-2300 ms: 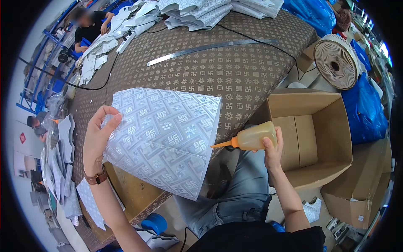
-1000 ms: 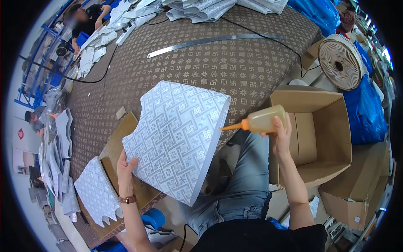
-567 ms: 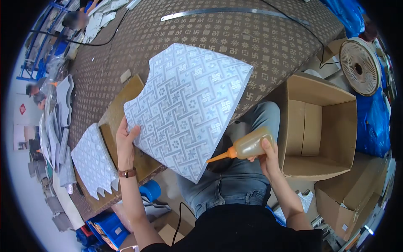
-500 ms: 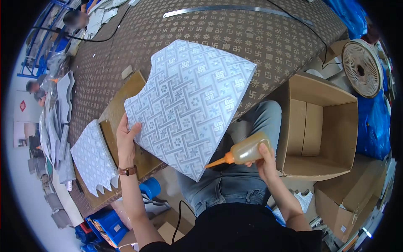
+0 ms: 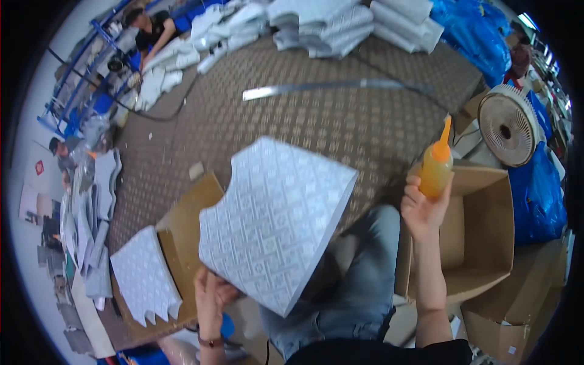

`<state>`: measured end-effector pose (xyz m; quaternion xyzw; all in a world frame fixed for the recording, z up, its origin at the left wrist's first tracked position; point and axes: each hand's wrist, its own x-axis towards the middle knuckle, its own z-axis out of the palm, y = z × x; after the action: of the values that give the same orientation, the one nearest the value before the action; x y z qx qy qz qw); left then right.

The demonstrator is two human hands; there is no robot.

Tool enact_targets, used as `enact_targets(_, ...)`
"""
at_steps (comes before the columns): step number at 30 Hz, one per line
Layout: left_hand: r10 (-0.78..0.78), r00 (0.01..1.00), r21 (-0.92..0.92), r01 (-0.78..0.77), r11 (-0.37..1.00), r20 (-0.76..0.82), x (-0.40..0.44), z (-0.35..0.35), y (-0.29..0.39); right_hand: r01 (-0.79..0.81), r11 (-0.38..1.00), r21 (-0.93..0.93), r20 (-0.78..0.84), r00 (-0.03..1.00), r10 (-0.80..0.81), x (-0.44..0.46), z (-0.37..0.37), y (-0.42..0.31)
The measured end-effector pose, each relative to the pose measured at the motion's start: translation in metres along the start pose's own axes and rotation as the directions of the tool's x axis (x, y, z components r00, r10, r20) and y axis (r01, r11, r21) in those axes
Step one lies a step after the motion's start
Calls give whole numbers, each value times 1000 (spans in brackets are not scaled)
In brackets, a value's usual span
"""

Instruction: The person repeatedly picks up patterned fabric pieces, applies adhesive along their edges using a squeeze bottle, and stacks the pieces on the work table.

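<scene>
My right hand (image 5: 424, 210) is wrapped round a squeeze bottle (image 5: 435, 177) of yellowish liquid, held upright with its orange nozzle pointing up, above the near side of the cardboard box. A pale patterned panel (image 5: 277, 225), with one curved cut-out side and a pointed lower corner, lies tilted over the table edge and my lap. At its lower left edge is my left hand (image 5: 212, 298), fingers bent at the panel's border and partly blurred. A second patterned piece (image 5: 145, 277) with a scalloped end lies on the brown board (image 5: 193, 204) to the left.
Across the patterned tablecloth (image 5: 182, 146) lies a metal ruler (image 5: 304, 90). Stacks of pale panels (image 5: 322, 24) sit at the far edge. On the right are an open cardboard box (image 5: 480, 237), a fan (image 5: 508, 128) and blue plastic (image 5: 535, 201). Other people (image 5: 155, 33) are at the far left.
My right hand has raised the bottle up and right, away from the panel's corner, turning its nozzle upward. The view has tilted up, showing more of the far table. My left hand appears lower.
</scene>
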<state>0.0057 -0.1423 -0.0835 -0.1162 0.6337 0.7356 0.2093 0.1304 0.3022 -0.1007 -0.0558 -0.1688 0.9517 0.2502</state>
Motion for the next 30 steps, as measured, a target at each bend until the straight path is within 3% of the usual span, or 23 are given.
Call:
enact_targets(1,-63,994,-57,68,996,85,-5,9,1,12,992,122,-60,998,-4,25,1,-3)
enact_targets(2,-31,994,-61,38,997,104,-4,18,-5,22,969,247,-123,992,9,45,-1,-4)
enact_targets(3,24,997,-73,-19,997,72,-1,25,-13,33,967,253,-95,995,-9,62,-9,-1)
enact_targets(6,167,986,-93,-166,982,10,17,46,-8,96,965,243,-97,992,-75,105,-21,8)
enact_targets(8,373,924,48,-370,928,-83,22,61,24,241,965,107,-257,944,-207,110,-18,21)
enact_targets(11,545,814,112,-534,838,-200,24,92,86,283,957,63,-217,940,-264,111,-25,28)
enact_targets(15,898,439,195,-878,437,-34,57,162,147,268,958,103,-233,943,-239,112,-23,26)
enact_targets(17,953,294,306,-916,258,77,86,211,176,274,953,127,-225,944,-241,114,-23,25)
enact_targets(18,981,157,416,-904,95,117,108,239,192,269,953,142,-230,945,-232,114,-23,25)
enact_targets(19,986,23,512,-857,-67,167,135,271,209,264,952,153,-234,946,-225,115,-23,23)
enact_targets(21,955,-176,472,-838,-273,239,197,352,249,278,950,143,-234,942,-240,118,-19,23)
enact_targets(23,867,-260,406,-801,-439,425,234,435,283,264,957,116,-259,939,-228,117,-19,22)
enact_targets(24,872,-106,409,-852,-328,478,245,468,291,270,957,104,-260,936,-236,116,-21,18)
enact_targets(26,790,6,155,-981,-113,613,249,507,272,257,960,114,-247,943,-224,116,-20,18)
enact_targets(28,654,-57,84,-980,-181,754,236,517,225,244,962,123,-227,951,-212,117,-17,20)
enact_targets(30,412,-157,49,-893,-447,897,200,490,169,257,956,141,-241,946,-218,116,-14,20)
